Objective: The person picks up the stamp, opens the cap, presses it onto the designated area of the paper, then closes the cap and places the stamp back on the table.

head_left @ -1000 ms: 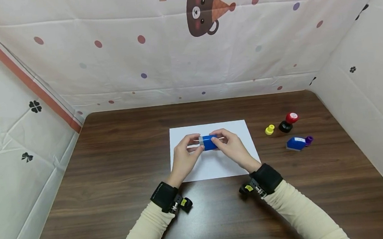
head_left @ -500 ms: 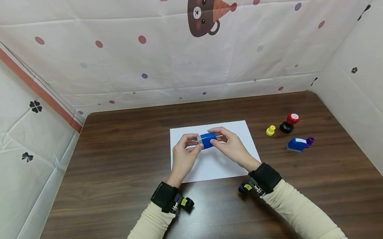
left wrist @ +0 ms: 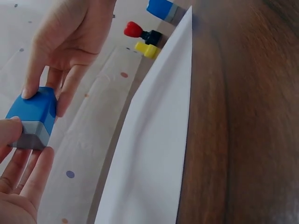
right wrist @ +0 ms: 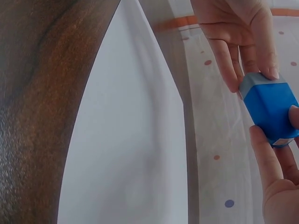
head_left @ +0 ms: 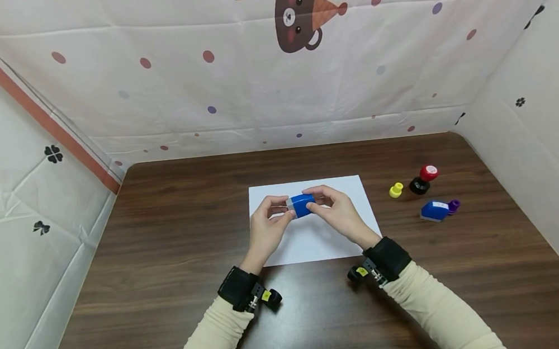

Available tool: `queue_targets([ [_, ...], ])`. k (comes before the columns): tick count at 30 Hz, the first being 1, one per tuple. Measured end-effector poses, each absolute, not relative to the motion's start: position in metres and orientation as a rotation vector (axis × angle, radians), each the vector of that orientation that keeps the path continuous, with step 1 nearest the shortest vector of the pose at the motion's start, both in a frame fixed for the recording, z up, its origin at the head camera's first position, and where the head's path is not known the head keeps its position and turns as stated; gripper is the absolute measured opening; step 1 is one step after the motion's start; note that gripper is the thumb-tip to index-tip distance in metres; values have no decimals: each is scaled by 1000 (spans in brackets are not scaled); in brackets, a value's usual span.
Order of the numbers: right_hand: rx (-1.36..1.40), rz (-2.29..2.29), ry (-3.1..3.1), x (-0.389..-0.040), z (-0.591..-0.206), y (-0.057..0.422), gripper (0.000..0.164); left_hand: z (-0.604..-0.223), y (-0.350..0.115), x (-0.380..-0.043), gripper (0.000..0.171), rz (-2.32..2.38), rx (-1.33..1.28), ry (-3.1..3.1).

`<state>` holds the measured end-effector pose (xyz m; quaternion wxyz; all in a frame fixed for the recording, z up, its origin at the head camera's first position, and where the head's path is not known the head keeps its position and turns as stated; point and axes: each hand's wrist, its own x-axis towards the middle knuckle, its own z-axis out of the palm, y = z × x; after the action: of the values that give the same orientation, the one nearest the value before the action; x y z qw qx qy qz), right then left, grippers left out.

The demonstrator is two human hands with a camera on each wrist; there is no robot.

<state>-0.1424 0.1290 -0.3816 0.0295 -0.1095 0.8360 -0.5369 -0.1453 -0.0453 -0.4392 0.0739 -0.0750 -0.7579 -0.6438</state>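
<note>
Both hands hold a blue stamp with a grey cap between them, raised above a white sheet of paper. At the grey end, my left hand pinches it with thumb and fingertips. My right hand grips the blue end the same way. In the left wrist view the blue stamp shows its grey end towards the left fingers. A small label marks its far blue end in the right wrist view, next to the right hand.
To the right of the paper, a small yellow piece stands beside a black piece with a red heart-shaped top. Nearer lies a blue bottle-shaped thing with a purple end. They rest on the brown wooden table, which has printed cloth behind and beside it.
The blue stamp has shifted slightly to the left and tilted a little, its right end rising. Both hands keep their hold on it and stay over the paper.
</note>
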Motion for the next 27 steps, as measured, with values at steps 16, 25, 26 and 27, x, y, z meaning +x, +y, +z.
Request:
queue_targets([
  [16, -210, -1629, 2642, -173, -420, 170, 31, -446, -90, -144, 28, -1845, -25, -2287],
  [25, -360, -1434, 2817, -183, -427, 151, 27, -446, -97, -140, 30, -1721, -95, -2302],
  [26, -392, -1420, 2829, -184, -427, 149, 26, -445, -98, -139, 30, -1705, -103, -2303],
  [27, -424, -1407, 2839, -186, -427, 146, 25, -446, -100, -139, 30, -1691, -108, -2305],
])
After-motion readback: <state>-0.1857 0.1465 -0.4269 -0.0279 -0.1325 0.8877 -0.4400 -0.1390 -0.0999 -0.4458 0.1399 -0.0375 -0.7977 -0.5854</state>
